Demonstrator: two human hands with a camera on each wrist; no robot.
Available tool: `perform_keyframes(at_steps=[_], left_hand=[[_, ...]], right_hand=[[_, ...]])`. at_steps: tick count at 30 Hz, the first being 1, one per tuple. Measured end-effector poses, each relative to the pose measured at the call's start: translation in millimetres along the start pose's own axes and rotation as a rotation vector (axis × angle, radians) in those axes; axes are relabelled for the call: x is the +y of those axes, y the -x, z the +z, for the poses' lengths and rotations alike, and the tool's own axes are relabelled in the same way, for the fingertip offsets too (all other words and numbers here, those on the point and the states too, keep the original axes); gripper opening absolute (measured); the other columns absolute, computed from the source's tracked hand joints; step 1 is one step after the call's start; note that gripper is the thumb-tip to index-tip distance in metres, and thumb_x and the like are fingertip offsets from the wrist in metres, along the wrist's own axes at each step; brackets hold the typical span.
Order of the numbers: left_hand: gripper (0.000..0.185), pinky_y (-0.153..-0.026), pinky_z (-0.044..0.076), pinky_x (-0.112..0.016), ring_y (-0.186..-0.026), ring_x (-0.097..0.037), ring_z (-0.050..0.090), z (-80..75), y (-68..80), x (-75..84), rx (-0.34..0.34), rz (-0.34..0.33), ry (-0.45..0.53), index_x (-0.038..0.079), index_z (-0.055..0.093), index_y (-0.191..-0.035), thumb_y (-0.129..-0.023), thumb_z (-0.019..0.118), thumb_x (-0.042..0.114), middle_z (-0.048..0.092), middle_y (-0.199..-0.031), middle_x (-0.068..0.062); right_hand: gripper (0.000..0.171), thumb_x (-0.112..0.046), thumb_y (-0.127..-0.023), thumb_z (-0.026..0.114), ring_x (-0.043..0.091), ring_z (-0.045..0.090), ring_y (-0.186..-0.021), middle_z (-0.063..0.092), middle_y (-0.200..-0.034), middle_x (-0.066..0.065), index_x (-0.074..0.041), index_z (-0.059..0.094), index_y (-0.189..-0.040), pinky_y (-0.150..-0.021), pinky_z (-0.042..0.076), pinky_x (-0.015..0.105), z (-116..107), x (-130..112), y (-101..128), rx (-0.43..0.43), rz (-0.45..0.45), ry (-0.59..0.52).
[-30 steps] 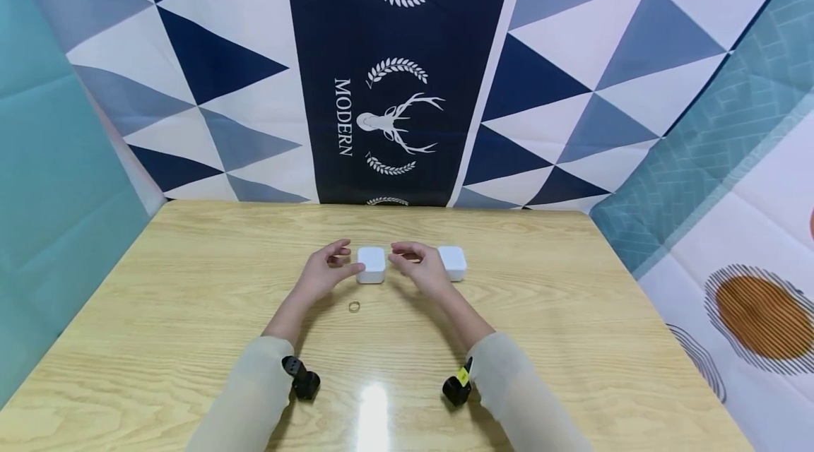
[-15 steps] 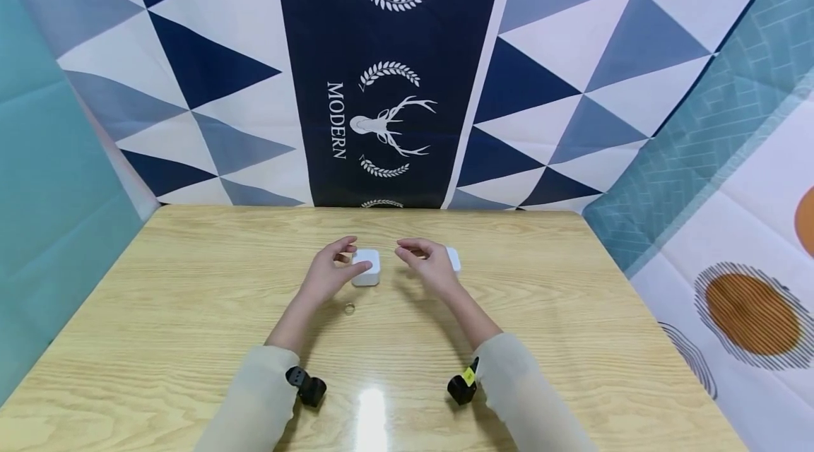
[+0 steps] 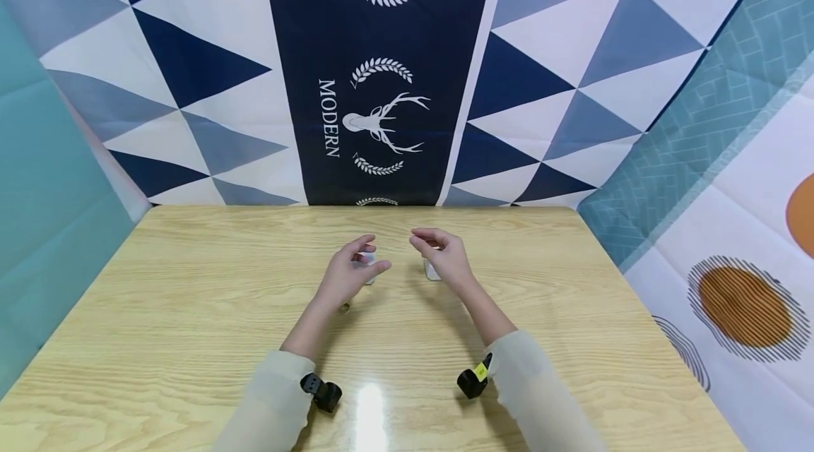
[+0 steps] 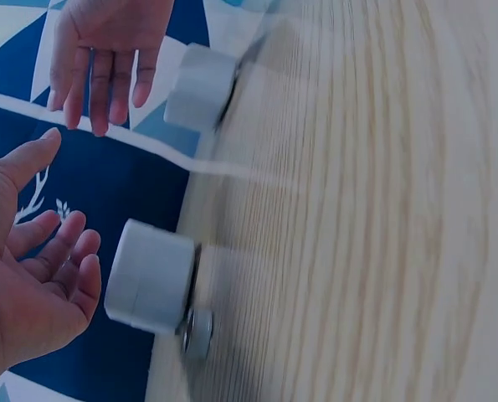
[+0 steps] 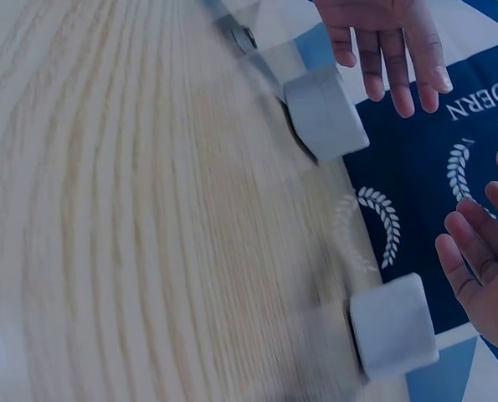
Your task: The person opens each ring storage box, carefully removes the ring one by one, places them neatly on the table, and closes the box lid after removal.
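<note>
Left block (image 4: 151, 276) and right block (image 5: 393, 327) stand apart on the table (image 3: 254, 339); ring (image 4: 200, 335) before the left block (slightly leftward).

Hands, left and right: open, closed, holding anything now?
Left hand: open, fingers relaxed, holding nothing.
Right hand: open, fingers relaxed, holding nothing.

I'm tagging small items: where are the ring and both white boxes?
Ring (image 4: 202, 335): left wrist view, its band.
Box nearer ring (image 4: 151, 276): left wrist view, visible face.
Other box (image 5: 393, 327): right wrist view, visible face.

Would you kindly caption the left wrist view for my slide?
Left hand and right hand, empty, near two white cubes and a ring.
</note>
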State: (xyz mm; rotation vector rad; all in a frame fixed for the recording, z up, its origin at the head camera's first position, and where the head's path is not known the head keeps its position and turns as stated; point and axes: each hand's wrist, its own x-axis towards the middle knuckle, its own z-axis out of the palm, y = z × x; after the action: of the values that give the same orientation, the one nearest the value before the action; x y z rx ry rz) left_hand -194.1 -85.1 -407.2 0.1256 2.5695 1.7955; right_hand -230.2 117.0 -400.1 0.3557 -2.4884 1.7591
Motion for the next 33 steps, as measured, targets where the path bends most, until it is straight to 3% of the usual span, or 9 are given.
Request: perform_keyframes(at_steps=[12,26,33], left_hand=[[0.061,-0.084,0.047,-0.036,-0.107,-0.028,0.053,26.2,1.3,5.9,-0.018,0.012,0.055,0.015,0.05,-0.135,-0.08,0.074,0.027,0.058,-0.126,-0.013],[0.06,-0.084,0.048,-0.035,-0.103,-0.026,0.055,68.4,-2.8,8.4,-0.024,0.033,0.039,0.01,0.051,-0.133,-0.08,0.074,0.025,0.06,-0.122,-0.013],[0.06,-0.082,0.049,-0.034,-0.103,-0.029,0.056,79.5,-5.5,5.8,-0.012,0.034,0.078,0.005,0.051,-0.132,-0.079,0.075,0.021,0.06,-0.119,-0.015]], right_hand=[[0.034,-0.024,-0.088,0.065,0.001,0.058,-0.081,0.069,-0.102,0.011,0.0,0.066,-0.112,-0.07,0.047,0.014,-29.9,9.1,1.7,0.109,0.052,-0.043],[0.034,-0.025,-0.088,0.065,0.001,0.057,-0.088,0.067,-0.11,0.014,0.0,0.066,-0.112,-0.073,0.047,0.015,-42.5,27.3,8.6,0.137,0.065,0.034],[0.035,-0.024,-0.088,0.065,0.001,0.056,-0.088,0.067,-0.111,0.014,0.001,0.065,-0.113,-0.072,0.045,0.014,-45.2,31.4,9.5,0.143,0.075,0.047]])
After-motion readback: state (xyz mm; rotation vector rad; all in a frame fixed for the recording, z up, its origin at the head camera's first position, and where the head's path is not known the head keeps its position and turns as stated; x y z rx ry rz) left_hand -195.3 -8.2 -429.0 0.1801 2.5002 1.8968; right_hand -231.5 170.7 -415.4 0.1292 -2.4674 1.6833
